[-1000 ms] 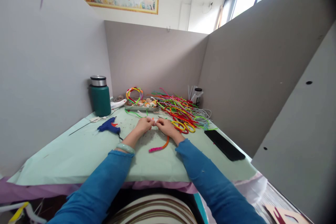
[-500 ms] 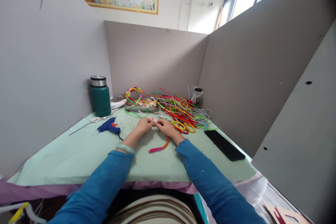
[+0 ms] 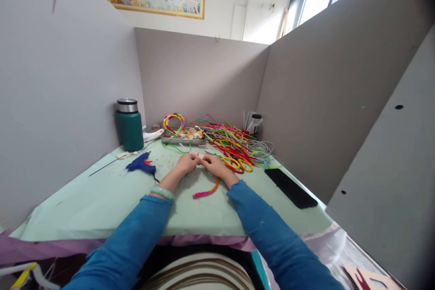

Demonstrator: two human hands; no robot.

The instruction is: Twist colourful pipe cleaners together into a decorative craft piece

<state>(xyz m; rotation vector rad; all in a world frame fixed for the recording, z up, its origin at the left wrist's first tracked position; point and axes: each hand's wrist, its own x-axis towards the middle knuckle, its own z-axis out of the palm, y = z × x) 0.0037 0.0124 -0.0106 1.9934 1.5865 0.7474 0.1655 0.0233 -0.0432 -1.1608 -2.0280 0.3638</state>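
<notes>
In the middle of the table my left hand (image 3: pixel 187 163) and my right hand (image 3: pixel 214 165) meet, fingertips almost touching. Both are closed in a pinch on a thin pipe cleaner, mostly covered by the fingers; a small orange bit of it shows above them. From beneath my right wrist a fuzzy orange-and-pink pipe cleaner strip (image 3: pixel 205 193) curves out onto the cloth. Whether it joins the piece in my fingers is hidden. Beside my right hand lie yellow-handled scissors (image 3: pixel 245 165), close to a large heap of coloured pipe cleaners (image 3: pixel 227 138).
A blue glue gun (image 3: pixel 142 163) lies left of my hands, with a green bottle (image 3: pixel 130 129) behind it. At the back a metal tray (image 3: pixel 183 141) holds small pieces and a colourful fuzzy ring (image 3: pixel 173 124). A black phone (image 3: pixel 291 188) rests at right. Grey partitions (image 3: pixel 204 72) surround the table.
My fingers have shifted very slightly around the small piece between them. Everything else looks the same.
</notes>
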